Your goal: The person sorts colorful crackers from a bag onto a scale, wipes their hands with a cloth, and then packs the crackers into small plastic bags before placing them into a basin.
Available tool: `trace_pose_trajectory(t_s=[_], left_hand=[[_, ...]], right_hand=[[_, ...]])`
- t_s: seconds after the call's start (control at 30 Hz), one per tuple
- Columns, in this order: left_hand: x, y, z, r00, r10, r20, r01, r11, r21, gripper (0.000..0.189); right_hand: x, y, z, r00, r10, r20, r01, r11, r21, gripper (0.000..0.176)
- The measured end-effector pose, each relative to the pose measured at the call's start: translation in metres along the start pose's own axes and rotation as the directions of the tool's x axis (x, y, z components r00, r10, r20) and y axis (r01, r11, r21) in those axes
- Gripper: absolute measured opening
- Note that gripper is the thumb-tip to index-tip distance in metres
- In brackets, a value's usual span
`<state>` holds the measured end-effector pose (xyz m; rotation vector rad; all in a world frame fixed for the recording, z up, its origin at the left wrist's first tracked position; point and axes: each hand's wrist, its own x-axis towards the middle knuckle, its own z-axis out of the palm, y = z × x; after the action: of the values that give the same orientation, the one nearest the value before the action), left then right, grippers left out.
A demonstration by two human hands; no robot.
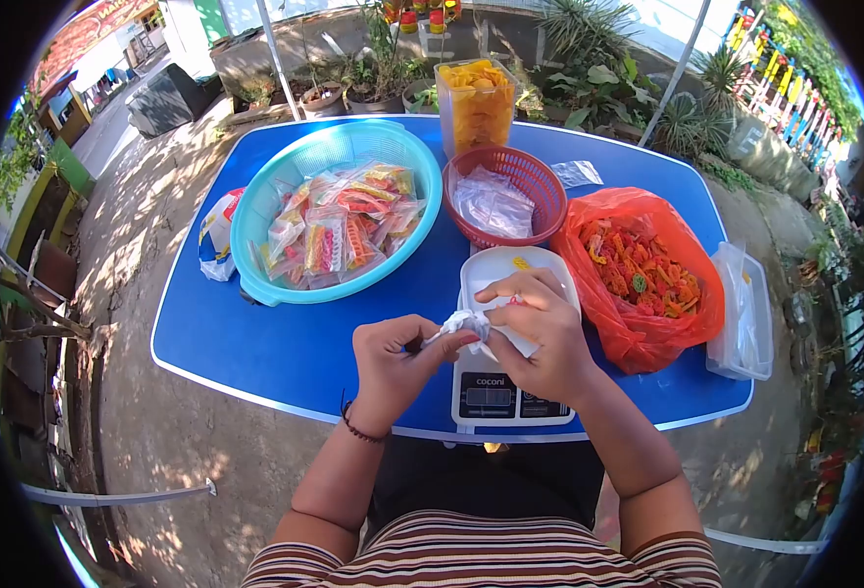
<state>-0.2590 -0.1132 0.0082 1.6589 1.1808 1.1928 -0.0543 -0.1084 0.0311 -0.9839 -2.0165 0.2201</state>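
Outdoors, daylight, dappled shade on bare ground [157, 421]; potted plants [589, 88] stood behind the far edge of a blue table [285, 343]. Both hands worked above the near edge of the table, over a scale [495, 392]. The left hand [393, 358] was curled, thumb and fingers pinching one end of a small clear bag [463, 323]. The right hand [540, 338] was closed on the other end, fingers bent over it. The bag looked bunched or twisted between them; its contents could not be made out. It was held in the air just above the white tray [495, 269] on the scale, with one yellow piece lying in the tray. The scale display was too small to read. Left of centre sat a teal basket [255, 211] filled with sealed snack packets. A white packet [218, 230] lay just beside it at the left table edge. Behind the tray was a red basket [540, 176] holding clear plastic, and behind that a tall jar [476, 98] of yellow chips. An open orange sack [638, 333] of mixed coloured snacks stood just right of the scale, touching or nearly touching the tray. A clear box [745, 314] lay at the right table edge, beyond the sack.
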Motion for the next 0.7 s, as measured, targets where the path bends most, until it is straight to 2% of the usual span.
trace_pose_trajectory(t_s=[0.07,0.1,0.13,0.17,0.27,0.37,0.47,0.57,0.63,0.67,0.7], left_hand=[[0.013,-0.009,0.003,0.990,0.116,-0.080,-0.081,0.934,0.349,0.034],[0.019,-0.015,0.005,0.977,0.184,-0.105,-0.106,0.853,0.512,0.037],[0.024,-0.024,0.009,0.963,0.240,-0.125,-0.126,0.808,0.576,0.035],[0.027,-0.027,0.013,0.959,0.245,-0.141,-0.117,0.798,0.591,0.036],[0.036,-0.025,0.024,0.948,0.276,-0.156,-0.104,0.735,0.670,0.050],[0.041,-0.020,0.028,0.906,0.390,-0.168,-0.210,0.754,0.622,0.041],[0.041,-0.010,0.026,0.899,0.401,-0.175,-0.226,0.768,0.599,0.038],[0.049,-0.016,0.025,0.844,0.513,-0.159,-0.315,0.713,0.627,0.034],[0.050,-0.006,0.022,0.924,0.356,-0.142,-0.266,0.862,0.431,0.031],[0.051,-0.002,0.020,0.954,0.275,-0.116,-0.225,0.919,0.325,0.030],[0.054,-0.003,0.019,0.979,0.187,-0.086,-0.166,0.963,0.212,0.030]], right_hand=[[0.014,0.022,0.003,1.000,-0.025,-0.005,0.025,0.994,-0.108,0.013],[0.024,0.034,0.003,0.999,0.029,0.014,-0.026,0.979,-0.203,0.013],[0.034,0.046,0.004,0.996,0.085,0.028,-0.073,0.952,-0.299,0.013],[0.044,0.057,0.006,0.990,0.139,0.033,-0.115,0.912,-0.393,0.014],[0.069,0.089,0.017,0.906,0.400,0.139,-0.281,0.814,-0.509,0.023],[0.087,0.091,0.021,0.748,0.587,0.309,-0.403,0.772,-0.491,0.035],[0.100,0.092,0.021,0.566,0.729,0.385,-0.438,0.661,-0.609,0.043],[0.090,0.097,0.015,0.692,0.650,0.315,-0.435,0.723,-0.537,0.037],[0.079,0.107,0.009,0.845,0.522,0.117,-0.488,0.842,-0.230,0.027],[0.074,0.109,0.007,0.884,0.467,-0.006,-0.467,0.882,-0.069,0.023],[0.069,0.107,0.004,0.886,0.461,-0.057,-0.455,0.886,0.086,0.021]])
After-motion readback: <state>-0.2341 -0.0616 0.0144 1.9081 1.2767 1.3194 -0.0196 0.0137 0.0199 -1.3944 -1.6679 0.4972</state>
